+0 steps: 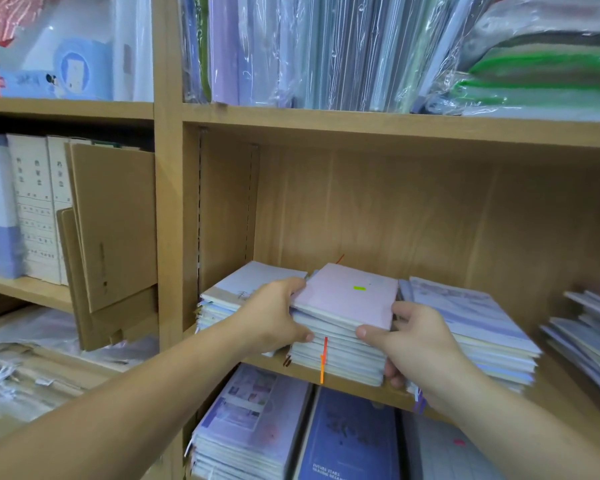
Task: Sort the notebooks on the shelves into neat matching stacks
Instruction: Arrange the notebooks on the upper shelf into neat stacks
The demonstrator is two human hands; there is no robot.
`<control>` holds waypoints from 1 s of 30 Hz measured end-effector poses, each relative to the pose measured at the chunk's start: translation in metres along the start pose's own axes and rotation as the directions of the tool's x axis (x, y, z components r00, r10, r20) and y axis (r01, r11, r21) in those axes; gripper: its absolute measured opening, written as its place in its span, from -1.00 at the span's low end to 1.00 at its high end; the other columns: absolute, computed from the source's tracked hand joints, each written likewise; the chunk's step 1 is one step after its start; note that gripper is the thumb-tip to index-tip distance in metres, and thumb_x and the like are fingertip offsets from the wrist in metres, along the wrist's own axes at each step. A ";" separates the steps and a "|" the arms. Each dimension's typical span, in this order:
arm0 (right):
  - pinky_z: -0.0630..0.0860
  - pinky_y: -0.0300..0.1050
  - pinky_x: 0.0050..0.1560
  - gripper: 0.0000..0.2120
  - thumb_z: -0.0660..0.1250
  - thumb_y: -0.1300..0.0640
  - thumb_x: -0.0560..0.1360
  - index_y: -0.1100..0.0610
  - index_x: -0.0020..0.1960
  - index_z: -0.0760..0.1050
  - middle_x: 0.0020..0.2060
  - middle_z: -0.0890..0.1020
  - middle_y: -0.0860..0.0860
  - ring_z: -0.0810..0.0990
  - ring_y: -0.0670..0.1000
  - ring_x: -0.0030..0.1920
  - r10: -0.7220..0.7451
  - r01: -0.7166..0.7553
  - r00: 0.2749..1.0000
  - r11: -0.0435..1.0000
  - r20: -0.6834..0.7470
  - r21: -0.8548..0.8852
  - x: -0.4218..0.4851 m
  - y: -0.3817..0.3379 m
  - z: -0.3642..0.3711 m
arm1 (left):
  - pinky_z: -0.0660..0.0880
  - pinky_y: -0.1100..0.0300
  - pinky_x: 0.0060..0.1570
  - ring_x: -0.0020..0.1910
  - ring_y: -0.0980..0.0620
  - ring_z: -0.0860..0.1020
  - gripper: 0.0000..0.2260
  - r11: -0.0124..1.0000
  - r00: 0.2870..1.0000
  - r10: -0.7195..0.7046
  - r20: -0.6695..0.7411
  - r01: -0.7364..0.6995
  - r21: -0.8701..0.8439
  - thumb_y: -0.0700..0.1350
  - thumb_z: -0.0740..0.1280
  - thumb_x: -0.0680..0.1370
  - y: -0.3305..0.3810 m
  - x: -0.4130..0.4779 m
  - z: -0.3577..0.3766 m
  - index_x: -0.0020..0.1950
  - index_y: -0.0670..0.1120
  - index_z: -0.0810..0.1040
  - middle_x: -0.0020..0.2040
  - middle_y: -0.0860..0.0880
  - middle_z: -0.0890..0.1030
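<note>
Head view: pink-topped notebook stack [347, 299], held between the hands at the shelf lip [357, 388].

Left hand [278, 317], right hand [413, 341]: fingers curled round the stack's sides, thumbs at the front.

Risk: a sideways squeeze alone could let the lower books slide out forward.

Room: left neighbour stack [229, 292] and right neighbour stack [465, 313] crowd just outside each hand. Ample height above the hands.

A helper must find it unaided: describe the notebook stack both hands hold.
Find the wooden shelf with the bare back wall. Several piles line its front; take the second stack from the left. Only it has a plain pink cover and an orange ribbon.
</note>
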State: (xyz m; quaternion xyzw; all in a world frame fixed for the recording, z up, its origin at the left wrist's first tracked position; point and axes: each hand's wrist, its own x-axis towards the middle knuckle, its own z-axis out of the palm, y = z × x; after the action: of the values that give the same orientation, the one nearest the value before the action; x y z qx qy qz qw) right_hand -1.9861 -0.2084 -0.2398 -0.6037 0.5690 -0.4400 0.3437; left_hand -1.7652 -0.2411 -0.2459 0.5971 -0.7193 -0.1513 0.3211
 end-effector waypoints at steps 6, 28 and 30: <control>0.59 0.02 -0.42 -0.29 0.53 0.12 0.50 0.13 0.53 0.26 -0.09 0.63 0.17 0.58 0.10 -0.48 0.040 -0.032 0.996 0.995 0.082 -0.089 -0.004 -0.004 -0.015 | 0.54 0.18 0.24 0.10 0.20 0.63 -0.46 0.984 0.988 0.048 0.144 -0.022 -0.175 0.10 0.59 0.44 -0.006 0.002 -0.012 0.37 0.08 0.52 0.16 0.18 0.65; 0.69 0.21 -0.14 -0.78 0.27 -0.01 0.65 0.16 0.01 0.41 -0.40 0.69 0.19 0.72 0.27 -0.33 0.116 -0.096 0.992 0.959 0.058 -0.268 0.010 0.012 -0.006 | 0.59 0.04 0.09 -0.01 0.06 0.60 -0.69 0.990 0.982 -0.025 0.188 -0.002 0.142 0.19 0.49 0.50 -0.001 0.018 -0.003 0.14 0.10 0.56 0.01 0.10 0.63; 0.70 0.21 -0.16 -0.77 0.29 -0.02 0.64 0.16 0.02 0.44 -0.37 0.70 0.20 0.72 0.25 -0.34 0.116 -0.095 0.991 0.957 0.060 -0.275 0.010 0.013 -0.008 | 0.59 0.04 0.08 -0.04 0.06 0.61 -0.67 0.982 0.978 -0.037 0.205 -0.002 0.187 0.20 0.49 0.50 0.001 0.019 -0.005 0.14 0.06 0.56 -0.02 0.07 0.66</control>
State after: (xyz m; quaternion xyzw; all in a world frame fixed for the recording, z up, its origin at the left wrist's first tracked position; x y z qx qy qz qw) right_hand -1.9985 -0.2194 -0.2476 -0.6300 0.6421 -0.3158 0.3019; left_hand -1.7644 -0.2586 -0.2365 0.6119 -0.7545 -0.1475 0.1856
